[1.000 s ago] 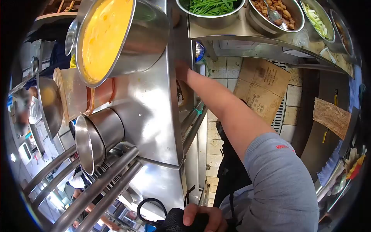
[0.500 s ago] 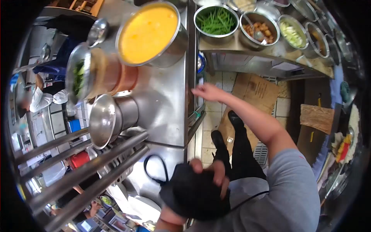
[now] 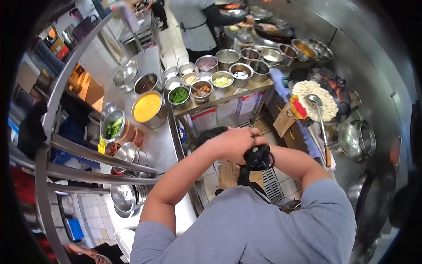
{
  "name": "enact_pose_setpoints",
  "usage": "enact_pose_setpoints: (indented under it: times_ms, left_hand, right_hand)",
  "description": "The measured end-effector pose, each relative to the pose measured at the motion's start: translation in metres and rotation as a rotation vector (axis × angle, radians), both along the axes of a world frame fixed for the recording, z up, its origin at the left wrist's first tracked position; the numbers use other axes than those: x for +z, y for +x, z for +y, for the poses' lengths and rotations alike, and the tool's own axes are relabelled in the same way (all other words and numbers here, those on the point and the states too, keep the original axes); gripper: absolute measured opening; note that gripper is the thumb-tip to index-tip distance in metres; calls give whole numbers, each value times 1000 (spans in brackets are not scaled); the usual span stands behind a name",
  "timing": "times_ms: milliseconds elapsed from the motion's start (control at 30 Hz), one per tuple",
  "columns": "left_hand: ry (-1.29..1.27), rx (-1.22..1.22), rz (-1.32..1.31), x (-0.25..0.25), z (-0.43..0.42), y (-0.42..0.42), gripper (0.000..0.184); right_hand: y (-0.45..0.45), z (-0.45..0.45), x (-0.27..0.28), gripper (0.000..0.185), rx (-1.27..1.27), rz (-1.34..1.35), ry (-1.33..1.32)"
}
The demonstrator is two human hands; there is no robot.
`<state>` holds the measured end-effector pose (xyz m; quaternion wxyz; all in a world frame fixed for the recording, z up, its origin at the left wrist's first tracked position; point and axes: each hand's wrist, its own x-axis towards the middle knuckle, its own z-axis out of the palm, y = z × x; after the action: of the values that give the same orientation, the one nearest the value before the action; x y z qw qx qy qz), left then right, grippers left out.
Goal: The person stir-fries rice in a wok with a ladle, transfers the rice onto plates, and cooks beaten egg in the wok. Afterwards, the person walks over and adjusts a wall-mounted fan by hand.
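My left hand (image 3: 234, 143) is closed at the middle of the view, its fingers bent over against a black object (image 3: 212, 135) that is partly hidden behind it. Just below its fingers hangs a black strap or coiled cord (image 3: 259, 158). My right hand (image 3: 268, 147) meets it from the right, beside the coil; its fingers are mostly hidden. Both forearms reach inward over the grey shirt.
On the left, a steel counter (image 3: 161, 145) holds a pot of yellow liquid (image 3: 146, 107) and bowls. Ahead, a shelf (image 3: 211, 104) carries several ingredient bowls. A wok of pale food (image 3: 315, 97) with a ladle (image 3: 323, 125) is at right. A co-worker (image 3: 193, 26) stands beyond.
The view has lifted and widened toward the stove. My right hand has come from the counter's edge to my left hand. The black object has moved forward, away from my body.
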<state>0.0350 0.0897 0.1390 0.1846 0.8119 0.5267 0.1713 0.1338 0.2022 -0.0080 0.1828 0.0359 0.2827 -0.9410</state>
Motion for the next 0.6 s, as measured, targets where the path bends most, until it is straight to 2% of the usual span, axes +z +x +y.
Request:
enact_pose_setpoints:
  times_ms: [67, 167, 233, 267, 300, 367, 400, 533, 600]
  left_hand:
    - [108, -57, 55, -6, 2, 32, 74]
    - [242, -97, 71, -23, 2, 77, 76]
    - [256, -106, 85, -12, -7, 100, 74]
    - [262, -148, 46, -5, -10, 110, 75]
    - [258, -162, 40, -4, -11, 116, 75]
    - [341, -199, -14, -3, -14, 128, 72]
    - [306, -257, -110, 4, -17, 128, 67]
    - [227, -301, -248, 14, -26, 99, 58]
    - [351, -11, -366, 14, -23, 83, 49]
  right_hand:
    - [23, 2, -13, 58, -243, 56, 172]
    - [41, 20, -28, 62, -429, 156, 387]
    - [33, 55, -6, 67, -78, 77, -434]
    - [41, 41, 22, 67, -175, 162, -515]
    - [48, 45, 36, 65, -76, 196, -584]
    - [49, 51, 36, 63, -311, 183, -423]
    - [52, 55, 42, 63, -353, 180, -426]
    - [59, 67, 57, 56, -354, 256, -441]
    - [59, 68, 58, 54, -386, 192, -353]
